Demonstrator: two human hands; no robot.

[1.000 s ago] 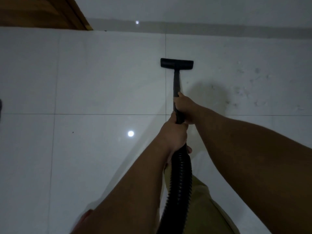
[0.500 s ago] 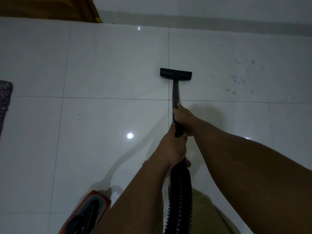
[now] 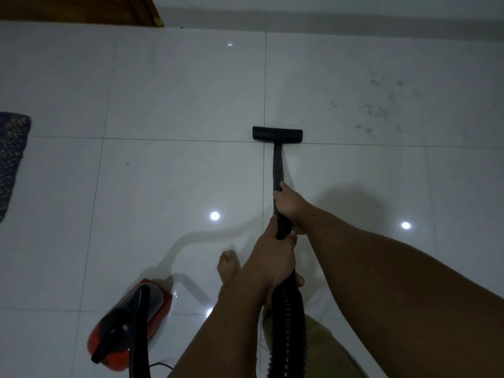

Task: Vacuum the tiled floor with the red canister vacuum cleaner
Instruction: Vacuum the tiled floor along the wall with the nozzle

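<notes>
Firmly, the right hand (image 3: 290, 204) grips the slim black vacuum wand (image 3: 278, 165) farther out, while the left hand (image 3: 274, 261) wraps the same tube nearer, where the ribbed black hose (image 3: 289, 323) begins. Its flat black floor nozzle (image 3: 277, 133) rests on a grout line of the glossy white tiled floor (image 3: 177, 91). Far right lies scattered dust (image 3: 381, 105). Near left sits the red canister vacuum cleaner (image 3: 131, 323); a dark woven mat (image 3: 11, 159) edges the left.

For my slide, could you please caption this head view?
Both hands, right hand ahead of left hand, grip the wand; nozzle on tiles, red vacuum behind.
</notes>
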